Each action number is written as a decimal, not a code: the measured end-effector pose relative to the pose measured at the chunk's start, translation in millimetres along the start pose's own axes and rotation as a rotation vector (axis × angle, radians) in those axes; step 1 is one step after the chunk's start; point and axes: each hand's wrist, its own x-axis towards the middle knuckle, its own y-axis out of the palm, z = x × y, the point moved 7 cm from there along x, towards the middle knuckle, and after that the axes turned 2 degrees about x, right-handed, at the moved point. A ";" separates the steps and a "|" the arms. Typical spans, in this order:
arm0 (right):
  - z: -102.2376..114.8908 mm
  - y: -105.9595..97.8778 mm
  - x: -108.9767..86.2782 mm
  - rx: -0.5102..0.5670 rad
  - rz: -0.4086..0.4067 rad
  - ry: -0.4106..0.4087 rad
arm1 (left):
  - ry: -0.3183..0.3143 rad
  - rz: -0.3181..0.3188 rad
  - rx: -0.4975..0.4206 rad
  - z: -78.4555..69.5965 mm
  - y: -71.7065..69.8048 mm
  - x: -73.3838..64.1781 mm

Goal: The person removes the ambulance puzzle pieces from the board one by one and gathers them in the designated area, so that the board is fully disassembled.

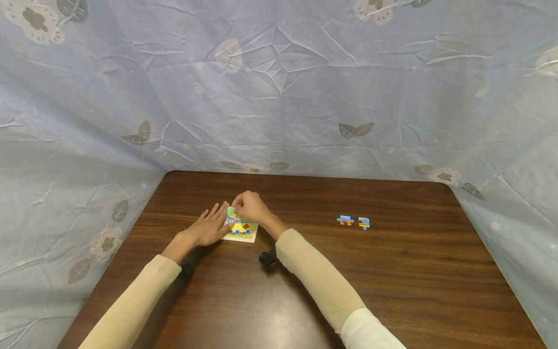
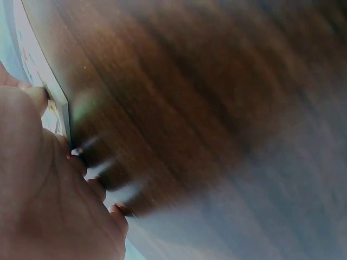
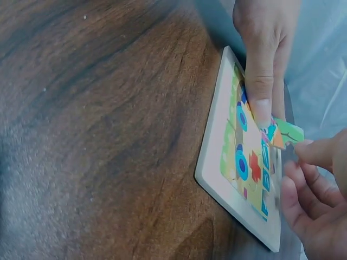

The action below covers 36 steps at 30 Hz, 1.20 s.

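A small jigsaw puzzle board [image 1: 254, 238] with a pale border lies on the left part of the table, its picture showing a yellow vehicle with blue wheels and a red cross. My left hand [image 1: 210, 228] rests along its left side, fingers spread and straight, thumb [image 3: 262, 111] pressing on the picture. At the board's far side my right hand [image 1: 252, 207] pinches a green and orange puzzle piece [image 3: 291, 132] by its edge. That piece stands tilted up from the board in the right wrist view. The left wrist view catches the board's edge [image 2: 65, 116] beside the left fingers.
Two loose puzzle pieces, one blue and pink [image 1: 345, 220] and one blue and orange [image 1: 364, 222], lie to the right on the brown wooden table [image 1: 418, 271]. A pale patterned cloth [image 1: 279, 111] hangs behind the table and along its sides.
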 end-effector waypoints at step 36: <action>44.3 15.0 -28.4 -0.457 0.058 -0.534 | -0.080 0.230 -0.196 2.3 -8.8 6.4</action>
